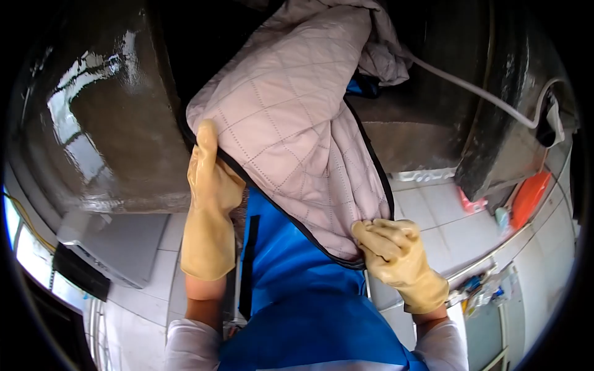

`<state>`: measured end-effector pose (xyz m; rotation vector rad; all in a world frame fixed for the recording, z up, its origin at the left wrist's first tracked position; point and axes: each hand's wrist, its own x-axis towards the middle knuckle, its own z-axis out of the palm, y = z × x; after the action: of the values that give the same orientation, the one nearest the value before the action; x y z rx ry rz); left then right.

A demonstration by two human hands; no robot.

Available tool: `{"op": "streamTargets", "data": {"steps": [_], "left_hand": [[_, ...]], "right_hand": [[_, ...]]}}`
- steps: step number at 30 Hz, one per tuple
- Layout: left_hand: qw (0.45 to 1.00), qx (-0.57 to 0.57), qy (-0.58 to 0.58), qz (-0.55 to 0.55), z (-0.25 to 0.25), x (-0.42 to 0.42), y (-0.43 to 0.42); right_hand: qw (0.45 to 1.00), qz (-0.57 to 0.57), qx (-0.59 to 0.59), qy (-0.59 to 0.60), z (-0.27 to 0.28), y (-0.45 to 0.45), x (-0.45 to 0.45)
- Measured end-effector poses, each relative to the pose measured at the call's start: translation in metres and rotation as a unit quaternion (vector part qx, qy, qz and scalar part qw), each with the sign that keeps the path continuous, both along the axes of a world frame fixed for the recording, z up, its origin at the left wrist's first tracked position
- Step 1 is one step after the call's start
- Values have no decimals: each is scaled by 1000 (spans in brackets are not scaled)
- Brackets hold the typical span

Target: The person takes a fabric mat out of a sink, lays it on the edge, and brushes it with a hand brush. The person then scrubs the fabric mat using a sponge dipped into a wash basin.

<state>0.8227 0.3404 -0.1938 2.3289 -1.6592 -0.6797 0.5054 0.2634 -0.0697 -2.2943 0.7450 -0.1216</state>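
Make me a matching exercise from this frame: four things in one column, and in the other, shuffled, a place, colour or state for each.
Things
1. left hand
2. blanket
3. right hand
4. apron

Descriptions
A. gloved, gripping near the lowest corner of the blanket
B. plain blue, worn on the person's front
C. gloved, thumb pointing up, at the blanket's side edge
D. pale pink, quilted, with a black border

Right pairs: 1-C, 2-D, 3-A, 4-B
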Motion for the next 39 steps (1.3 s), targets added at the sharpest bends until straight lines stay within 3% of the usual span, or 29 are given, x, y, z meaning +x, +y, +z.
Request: {"op": "streamTargets", "data": {"steps": [1,3,5,6,7,10,11,12,15,16,17,19,22,23,25,28,30,34,37,39], "left_hand": [[927,-4,266,264,3,-8,-2],[724,1,486,490,7,-9,1],[911,53,306,271,10,-8,21],[941,72,259,206,17,-12,19],[964,85,208,140,24,-17,17],[917,211,216,259,45,-40,-8],[759,123,454,451,25,-34,11],[505,17,632,588,17,-32,14],[473,35,618,627,16,-35,22],[510,55,640,573,7,-26,35],[524,55,601,601,1,-27,49],[536,51,559,630,7,-37,48],[547,18,621,562,10,-38,57],[632,5,612,475,-2,-35,78],[622,17,670,404,5,-34,69],[608,56,663,432,21,-52,54],[569,72,667,476,24,-59,55],[577,102,639,498,23,-68,62],[591,229,587,504,21,-67,64],[527,95,707,461,20,-72,57]], "right_hand": [[1000,7,-6,10,-3,7,3],[999,7,-42,17,-15,23,7],[999,-7,-43,12,-24,39,8],[999,-12,-52,9,-27,45,7],[997,1,-80,4,-30,47,7],[997,24,-66,11,-31,49,6],[999,33,-43,7,-29,47,6],[999,33,-40,6,-31,49,5],[998,20,-64,-12,-38,55,5],[997,27,-67,-9,-38,55,4],[997,34,-71,-5,-38,55,4],[998,23,-57,1,-39,62,2],[998,35,-56,22,-41,62,-1],[996,53,-67,39,-41,61,-3],[994,70,-57,56,-46,64,-12],[991,87,-58,87,-54,70,-19],[991,84,-43,91,-57,69,-20],[990,94,-41,92,-60,67,-20],[989,91,-60,97,-64,70,-21],[991,70,-63,92,-67,72,-22]]}}
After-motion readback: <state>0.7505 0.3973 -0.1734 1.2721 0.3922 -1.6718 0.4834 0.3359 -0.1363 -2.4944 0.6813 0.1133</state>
